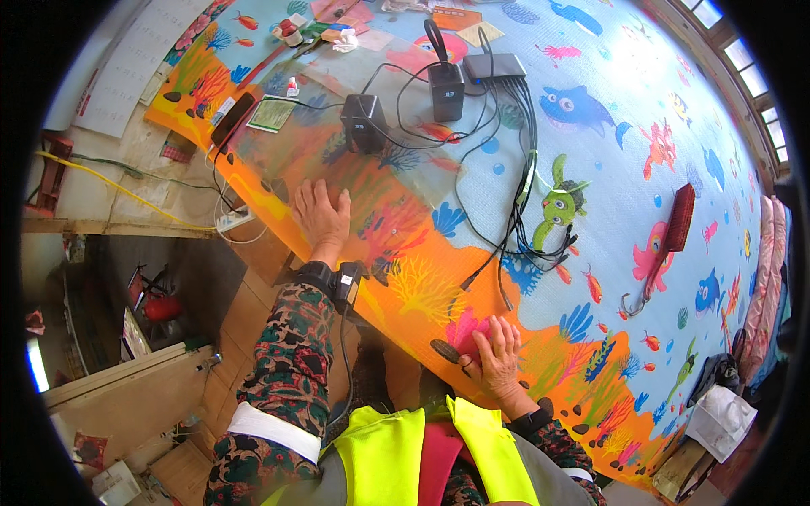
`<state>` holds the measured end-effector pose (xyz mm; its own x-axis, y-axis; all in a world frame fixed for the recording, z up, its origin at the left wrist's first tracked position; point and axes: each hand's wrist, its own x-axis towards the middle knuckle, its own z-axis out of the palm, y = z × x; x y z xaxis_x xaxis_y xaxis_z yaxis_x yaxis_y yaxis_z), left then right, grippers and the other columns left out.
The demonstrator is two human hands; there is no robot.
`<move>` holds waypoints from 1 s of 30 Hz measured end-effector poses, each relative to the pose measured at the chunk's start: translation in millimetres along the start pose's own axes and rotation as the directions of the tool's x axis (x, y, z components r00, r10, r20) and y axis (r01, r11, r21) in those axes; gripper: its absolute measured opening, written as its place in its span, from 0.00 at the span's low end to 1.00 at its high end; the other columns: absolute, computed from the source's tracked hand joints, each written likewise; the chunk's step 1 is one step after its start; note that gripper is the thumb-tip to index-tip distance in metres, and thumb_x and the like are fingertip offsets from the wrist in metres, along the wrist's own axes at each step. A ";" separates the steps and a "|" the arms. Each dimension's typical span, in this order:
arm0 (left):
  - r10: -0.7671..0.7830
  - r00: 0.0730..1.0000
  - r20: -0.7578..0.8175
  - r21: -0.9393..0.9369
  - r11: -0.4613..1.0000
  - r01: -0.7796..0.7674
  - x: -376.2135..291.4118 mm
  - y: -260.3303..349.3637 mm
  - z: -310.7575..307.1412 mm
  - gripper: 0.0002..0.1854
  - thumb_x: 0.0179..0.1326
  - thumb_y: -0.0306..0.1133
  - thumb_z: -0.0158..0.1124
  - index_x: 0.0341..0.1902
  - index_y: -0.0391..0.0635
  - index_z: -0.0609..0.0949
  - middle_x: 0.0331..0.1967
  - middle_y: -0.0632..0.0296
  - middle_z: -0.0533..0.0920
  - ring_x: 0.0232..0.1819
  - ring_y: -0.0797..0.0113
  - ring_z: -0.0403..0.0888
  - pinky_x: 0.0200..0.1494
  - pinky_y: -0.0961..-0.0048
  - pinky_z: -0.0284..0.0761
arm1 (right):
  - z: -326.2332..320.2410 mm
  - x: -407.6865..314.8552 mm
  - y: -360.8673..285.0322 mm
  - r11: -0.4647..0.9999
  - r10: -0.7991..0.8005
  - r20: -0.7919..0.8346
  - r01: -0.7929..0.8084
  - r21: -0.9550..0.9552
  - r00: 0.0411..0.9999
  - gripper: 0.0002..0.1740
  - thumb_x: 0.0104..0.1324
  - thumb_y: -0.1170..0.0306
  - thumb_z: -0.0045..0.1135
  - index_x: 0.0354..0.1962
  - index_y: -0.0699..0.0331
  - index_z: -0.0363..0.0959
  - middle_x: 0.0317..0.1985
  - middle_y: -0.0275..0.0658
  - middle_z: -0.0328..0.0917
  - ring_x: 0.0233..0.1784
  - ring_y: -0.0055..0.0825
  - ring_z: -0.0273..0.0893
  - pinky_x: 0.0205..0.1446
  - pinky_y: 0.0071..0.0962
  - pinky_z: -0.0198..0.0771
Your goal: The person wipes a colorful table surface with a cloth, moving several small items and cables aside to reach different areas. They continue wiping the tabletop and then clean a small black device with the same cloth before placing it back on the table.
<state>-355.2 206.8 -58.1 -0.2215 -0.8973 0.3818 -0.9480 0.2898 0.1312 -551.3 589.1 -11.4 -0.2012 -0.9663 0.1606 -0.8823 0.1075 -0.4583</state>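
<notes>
My left hand [321,218] rests palm down on the sea-animal patterned mat [607,209], its fingers a little apart and nothing in them. Close to the mat's near edge, my right hand [498,355] also lies on the mat, thumb spread from the fingers. Just beyond the right hand are the loose ends of a bundle of black cables [526,190]. The bundle runs to a black multi-port box [495,66]. Two black power bricks with lit displays, one upright [446,95] and one nearer my left hand [364,126], stand beside it.
A red bed brush [672,221] with a hooked handle lies to the right. A smartphone [233,119], a green card [272,114] and a small bottle [290,31] are at the upper left. A yellow cable [126,190] reaches a power strip [235,218]. A white bag [721,420] sits lower right.
</notes>
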 end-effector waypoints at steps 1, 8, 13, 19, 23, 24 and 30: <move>-0.022 0.999 0.042 0.003 1.000 0.022 -0.2 0.8 -1.7 0.27 0.61 0.49 0.61 0.58 0.44 0.74 0.63 0.51 0.69 0.69 0.49 0.60 0.69 0.49 0.52 | -1.2 1.0 -0.3 1.000 0.003 0.009 -0.003 0.008 1.000 0.27 0.59 0.54 0.64 0.51 0.61 0.74 0.66 0.51 0.62 0.70 0.53 0.59 0.70 0.52 0.51; -0.010 0.998 0.057 0.020 1.000 0.008 -0.2 0.0 -4.0 0.26 0.63 0.48 0.58 0.59 0.45 0.75 0.64 0.51 0.70 0.69 0.49 0.61 0.69 0.50 0.53 | -7.2 5.9 -4.5 0.999 0.016 0.037 -0.017 0.035 0.999 0.26 0.57 0.58 0.66 0.51 0.62 0.73 0.66 0.53 0.62 0.69 0.53 0.59 0.70 0.53 0.52; 0.099 0.989 -0.105 0.074 0.993 -0.092 -0.4 -4.1 7.2 0.20 0.59 0.41 0.59 0.53 0.45 0.75 0.56 0.53 0.72 0.62 0.50 0.66 0.65 0.49 0.58 | -7.0 7.1 -2.1 0.998 0.021 0.067 -0.024 0.054 0.998 0.27 0.55 0.61 0.67 0.51 0.63 0.73 0.66 0.55 0.62 0.69 0.55 0.59 0.69 0.55 0.53; 0.113 0.986 -0.121 0.074 0.992 -0.105 -0.3 -7.4 12.4 0.17 0.61 0.37 0.56 0.53 0.46 0.76 0.56 0.54 0.72 0.62 0.52 0.66 0.65 0.51 0.59 | -4.5 7.1 0.2 0.999 -0.003 0.035 0.002 0.044 0.999 0.27 0.55 0.62 0.67 0.51 0.63 0.73 0.66 0.54 0.62 0.69 0.56 0.59 0.70 0.56 0.51; 0.118 0.985 -0.123 0.076 0.991 -0.110 0.0 -7.8 13.1 0.17 0.61 0.36 0.55 0.53 0.46 0.76 0.55 0.54 0.72 0.63 0.51 0.65 0.64 0.51 0.59 | -2.6 6.0 1.0 0.999 0.001 0.028 -0.003 0.043 1.000 0.27 0.55 0.62 0.67 0.51 0.62 0.73 0.66 0.53 0.62 0.69 0.55 0.59 0.70 0.56 0.51; 0.116 0.986 -0.122 0.078 0.991 -0.107 -0.1 -7.8 13.1 0.17 0.62 0.36 0.54 0.53 0.47 0.76 0.55 0.55 0.72 0.63 0.51 0.65 0.64 0.51 0.59 | -1.8 6.1 0.9 0.999 0.003 0.022 -0.004 0.038 1.000 0.27 0.55 0.62 0.67 0.51 0.62 0.72 0.66 0.53 0.62 0.69 0.55 0.59 0.70 0.56 0.51; 0.078 0.993 -0.084 0.060 0.995 -0.073 -0.8 -6.5 9.6 0.16 0.61 0.35 0.54 0.53 0.48 0.76 0.56 0.53 0.72 0.63 0.50 0.65 0.63 0.49 0.60 | -3.4 11.7 -1.8 1.000 -0.006 0.023 0.006 0.025 1.000 0.27 0.52 0.63 0.66 0.49 0.62 0.72 0.62 0.56 0.64 0.65 0.57 0.61 0.68 0.55 0.53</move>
<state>-351.0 202.5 -68.1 -0.2752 -0.8406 0.4666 -0.9413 0.3344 0.0473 -553.6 578.5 -5.6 -0.1860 -0.9720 0.1436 -0.8727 0.0963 -0.4788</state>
